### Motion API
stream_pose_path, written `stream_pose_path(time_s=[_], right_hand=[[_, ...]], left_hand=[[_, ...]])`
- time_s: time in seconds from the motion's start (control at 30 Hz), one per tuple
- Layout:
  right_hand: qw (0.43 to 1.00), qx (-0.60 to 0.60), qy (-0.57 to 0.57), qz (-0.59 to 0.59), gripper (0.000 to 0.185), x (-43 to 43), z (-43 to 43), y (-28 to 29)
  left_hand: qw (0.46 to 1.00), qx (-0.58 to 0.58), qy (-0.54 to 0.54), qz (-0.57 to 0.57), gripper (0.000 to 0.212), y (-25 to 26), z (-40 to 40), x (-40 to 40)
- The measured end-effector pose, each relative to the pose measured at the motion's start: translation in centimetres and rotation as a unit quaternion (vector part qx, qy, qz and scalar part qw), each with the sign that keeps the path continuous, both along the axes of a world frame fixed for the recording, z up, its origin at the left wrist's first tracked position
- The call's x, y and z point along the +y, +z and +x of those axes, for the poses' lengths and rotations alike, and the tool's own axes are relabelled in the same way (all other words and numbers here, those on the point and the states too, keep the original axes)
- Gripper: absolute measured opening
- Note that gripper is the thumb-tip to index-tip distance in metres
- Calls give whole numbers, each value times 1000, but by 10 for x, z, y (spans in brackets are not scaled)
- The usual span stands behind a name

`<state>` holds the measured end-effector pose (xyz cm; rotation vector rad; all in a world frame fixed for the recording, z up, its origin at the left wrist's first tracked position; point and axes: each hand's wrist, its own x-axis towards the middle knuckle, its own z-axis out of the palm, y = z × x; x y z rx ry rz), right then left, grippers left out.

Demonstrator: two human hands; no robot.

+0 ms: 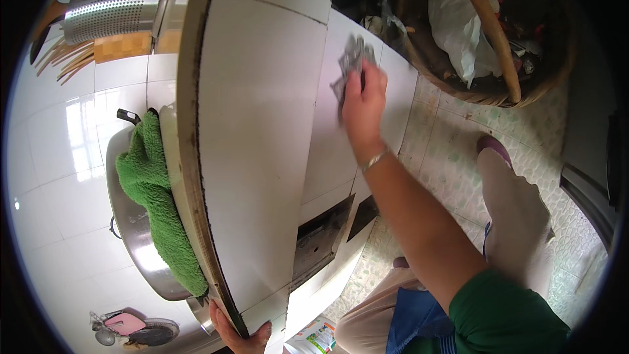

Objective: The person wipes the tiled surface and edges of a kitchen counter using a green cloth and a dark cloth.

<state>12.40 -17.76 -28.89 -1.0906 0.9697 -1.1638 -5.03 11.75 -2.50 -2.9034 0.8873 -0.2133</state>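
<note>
My right hand (pixel 366 101) presses a crumpled grey cloth (pixel 355 56) against the white tiled side (pixel 260 108) of a kitchen counter. Cloth and fingers look slightly blurred. A band circles that wrist. At the bottom of the view, my left hand (pixel 241 332) grips the counter's edge (pixel 209 216), fingers on the top side and thumb on the tiled side. Just beyond those fingers, a green fluffy towel (pixel 159 206) lies along a large stainless-steel pan or lid (pixel 132 236) on the countertop.
A wicker basket (pixel 471 93) with a curved handle holds white plastic and litter beside the tiled side. Below it spreads a patterned floor (pixel 432 157). The tiles have a dark recessed opening (pixel 322 241). A printed white bucket (pixel 312 338) stands low; a perforated steel utensil holder (pixel 115 10) sits above chopsticks (pixel 73 59).
</note>
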Motion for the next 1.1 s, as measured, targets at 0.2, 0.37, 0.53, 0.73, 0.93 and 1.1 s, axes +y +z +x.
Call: stream_pose_path(time_s=[0.2, 0.37, 0.53, 0.73, 0.93, 1.1], right_hand=[[956, -111, 258, -85, 37, 121, -82, 44], [976, -44, 129, -167, 23, 36, -27, 56], [996, -61, -54, -37, 17, -47, 22, 32], [850, -360, 238, 303, 8, 112, -61, 52], [904, -356, 195, 135, 12, 1, 1, 78], [985, -121, -50, -111, 21, -41, 23, 63]], left_hand=[[998, -18, 14, 61, 88, 8, -4, 11], [996, -39, -10, 75, 90, 9, -6, 15], [997, -41, -22, 62, 90, 7, -3, 12], [997, -41, 14, 60, 91, 4, -5, 12], [999, -35, 2, 27, 89, 6, -6, 13], [996, -45, 24, 72, 88, 9, -5, 8]])
